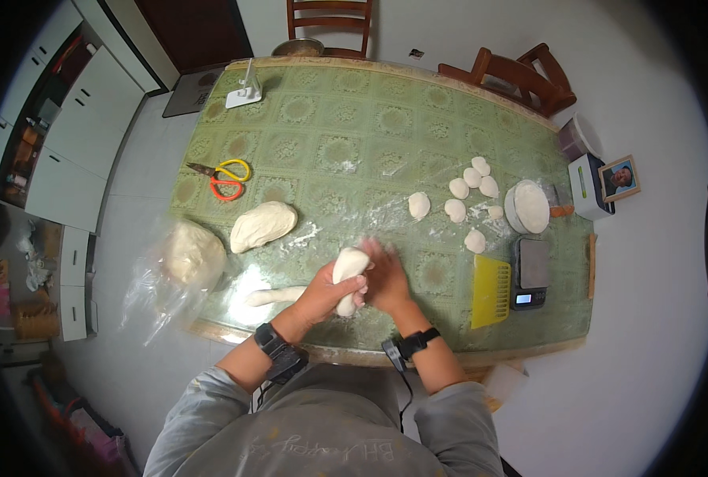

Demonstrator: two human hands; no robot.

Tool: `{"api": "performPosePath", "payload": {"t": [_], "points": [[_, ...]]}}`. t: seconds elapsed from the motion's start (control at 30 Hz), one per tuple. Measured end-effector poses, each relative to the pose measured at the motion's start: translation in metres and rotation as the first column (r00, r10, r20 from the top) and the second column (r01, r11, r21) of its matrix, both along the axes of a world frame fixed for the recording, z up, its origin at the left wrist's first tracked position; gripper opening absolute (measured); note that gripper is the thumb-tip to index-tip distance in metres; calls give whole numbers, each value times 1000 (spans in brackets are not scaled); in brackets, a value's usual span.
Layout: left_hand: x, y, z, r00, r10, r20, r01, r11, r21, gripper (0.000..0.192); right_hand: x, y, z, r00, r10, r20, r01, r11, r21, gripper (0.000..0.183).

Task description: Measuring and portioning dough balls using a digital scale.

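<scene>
My left hand [323, 297] grips a thick piece of white dough [350, 265], which sticks out above and below the fist. Close by on its right is my right hand [388, 277], blurred, fingers stretched out and no object seen in it; whether it touches the dough is unclear. A dough strip [276, 296] lies partly behind my left forearm. Farther left rest a large dough lump [264, 226] and more dough [194, 253] in a clear plastic bag [169, 295]. Several small dough pieces [472, 177] sit on the floured right side of the table.
Scissors [218, 179] with yellow and red handles lie on the green-patterned table [396, 116]. To the right are a yellow scraper [488, 292], a digital scale [531, 274] and a round container of flour [530, 206]. A white stand [245, 95] occupies the far left corner. Wooden chairs [330, 24] are beyond.
</scene>
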State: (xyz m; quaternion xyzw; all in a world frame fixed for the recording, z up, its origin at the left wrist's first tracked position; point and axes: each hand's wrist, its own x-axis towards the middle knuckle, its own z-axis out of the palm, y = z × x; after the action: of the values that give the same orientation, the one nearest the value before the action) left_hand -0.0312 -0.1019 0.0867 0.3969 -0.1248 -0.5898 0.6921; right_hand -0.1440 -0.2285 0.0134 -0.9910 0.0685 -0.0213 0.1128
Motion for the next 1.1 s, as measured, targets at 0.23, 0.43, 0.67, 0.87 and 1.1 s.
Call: {"api": "performPosePath", "payload": {"t": [0.23, 0.43, 0.67, 0.87, 1.1], "points": [[-22, -29, -3, 512, -65, 857, -70, 991, 117, 46, -70, -29, 19, 798, -590, 121, 513, 771, 378, 36], [-46, -10, -31, 190, -156, 969, 154, 980, 128, 65, -85, 5, 28, 574, -728, 375, 510, 676, 532, 35], [-22, -8, -63, -337, -335, 880, -114, 942, 314, 63, -3, -40, 20, 968, -252, -15, 251, 966, -53, 49], [-6, -1, -53, -359, -476, 803, -301, 873, 383, 56, -20, -40, 19, 990, -119, -77, 114, 991, -63, 54], [-16, 31, -50, -358, -491, 794, -254, 870, 423, 58, -62, -34, 18, 941, -338, -31, 337, 941, -34, 57]]}}
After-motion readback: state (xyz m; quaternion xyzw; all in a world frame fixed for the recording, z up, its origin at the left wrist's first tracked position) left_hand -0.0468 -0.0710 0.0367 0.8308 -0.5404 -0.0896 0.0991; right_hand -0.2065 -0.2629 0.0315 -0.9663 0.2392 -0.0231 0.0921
